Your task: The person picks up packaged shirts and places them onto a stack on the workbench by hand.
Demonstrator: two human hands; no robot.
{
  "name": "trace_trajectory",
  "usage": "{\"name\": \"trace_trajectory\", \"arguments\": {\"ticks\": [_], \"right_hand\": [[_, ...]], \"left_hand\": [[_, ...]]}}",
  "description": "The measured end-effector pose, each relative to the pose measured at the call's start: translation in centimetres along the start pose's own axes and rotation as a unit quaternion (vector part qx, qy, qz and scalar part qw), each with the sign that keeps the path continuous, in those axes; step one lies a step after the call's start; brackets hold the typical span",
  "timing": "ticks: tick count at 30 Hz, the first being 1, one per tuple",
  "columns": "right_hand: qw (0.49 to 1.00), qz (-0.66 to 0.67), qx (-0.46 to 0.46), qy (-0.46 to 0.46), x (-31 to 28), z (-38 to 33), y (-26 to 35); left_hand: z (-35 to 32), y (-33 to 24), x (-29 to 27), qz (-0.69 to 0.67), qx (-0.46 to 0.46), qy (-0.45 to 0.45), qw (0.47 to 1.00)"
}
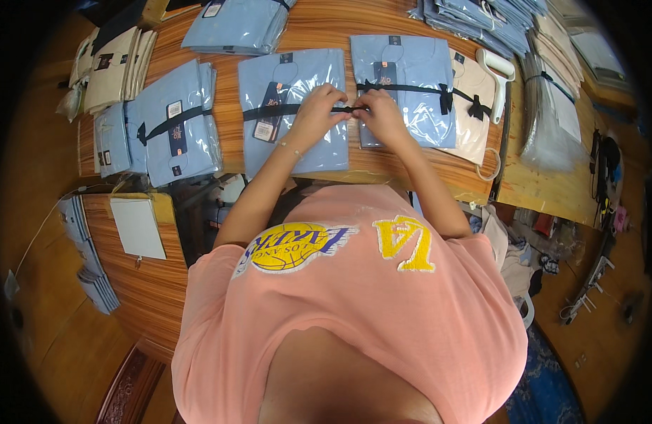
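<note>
A stack of folded light-blue garments in clear plastic [291, 152] lies on the wooden table before me, a black fabric strip [269, 112] running across it. At the stack's right edge, the fingers of my left hand [317, 113] are closed in a pinch on the strip. My right hand [380, 119] pinches the same strip from the other side, the fingertips nearly meeting at a bunched part. Whether that part is knotted cannot be made out. Just to the right lies another blue garment bundle [411, 60], its own black strip tied in a knot.
Beige garments [464, 141] and a white lint roller [497, 78] lie at the right. More blue bundles [176, 134] stand to the left and far side, with beige stacks [121, 67] beyond. Loose clear bags [552, 141] hang over the right table. A lower wooden surface [135, 283] holds white sheets.
</note>
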State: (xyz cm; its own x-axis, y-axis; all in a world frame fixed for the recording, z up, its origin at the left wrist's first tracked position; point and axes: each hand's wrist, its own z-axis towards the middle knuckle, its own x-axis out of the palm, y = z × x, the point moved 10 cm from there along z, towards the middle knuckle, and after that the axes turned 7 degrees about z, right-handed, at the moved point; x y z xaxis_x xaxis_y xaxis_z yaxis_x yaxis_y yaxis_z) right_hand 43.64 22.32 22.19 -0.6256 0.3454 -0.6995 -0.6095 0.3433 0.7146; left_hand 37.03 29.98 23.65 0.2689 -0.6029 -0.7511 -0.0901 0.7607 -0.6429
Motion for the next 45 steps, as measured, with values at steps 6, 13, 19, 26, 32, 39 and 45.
{"name": "trace_trajectory", "arguments": {"ticks": [6, 13, 19, 26, 32, 39, 45], "right_hand": [[0.949, 0.301, 0.075, -0.045, 1.0, -0.7, -1.8], [0.962, 0.253, 0.082, -0.057, 0.4, -0.7, -0.3], [0.972, 0.167, 0.072, -0.151, -5.0, -2.5, -1.6], [0.98, 0.048, 0.116, -0.153, -12.4, -5.5, -6.3], [0.953, -0.095, 0.155, -0.244, -15.1, -6.2, -10.3], [0.896, 0.32, 0.252, -0.178, -15.9, -7.9, -15.2], [0.911, 0.197, 0.178, -0.315, -26.1, -12.6, -14.6]], "left_hand": [[0.4, 1.2, 0.7, -0.077, -0.015, 0.001, 0.997], [0.2, 1.6, 0.0, -0.093, 0.0, -0.014, 0.996], [0.1, 2.1, 0.5, -0.091, -0.014, 0.003, 0.996], [1.1, 0.4, -0.4, -0.024, 0.022, 0.003, 0.999], [6.2, -8.1, 3.3, -0.011, 0.156, 0.045, 0.987], [11.4, -8.8, 10.8, -0.057, 0.124, 0.093, 0.986], [11.7, -7.9, 5.3, -0.14, 0.046, -0.047, 0.988]]}}
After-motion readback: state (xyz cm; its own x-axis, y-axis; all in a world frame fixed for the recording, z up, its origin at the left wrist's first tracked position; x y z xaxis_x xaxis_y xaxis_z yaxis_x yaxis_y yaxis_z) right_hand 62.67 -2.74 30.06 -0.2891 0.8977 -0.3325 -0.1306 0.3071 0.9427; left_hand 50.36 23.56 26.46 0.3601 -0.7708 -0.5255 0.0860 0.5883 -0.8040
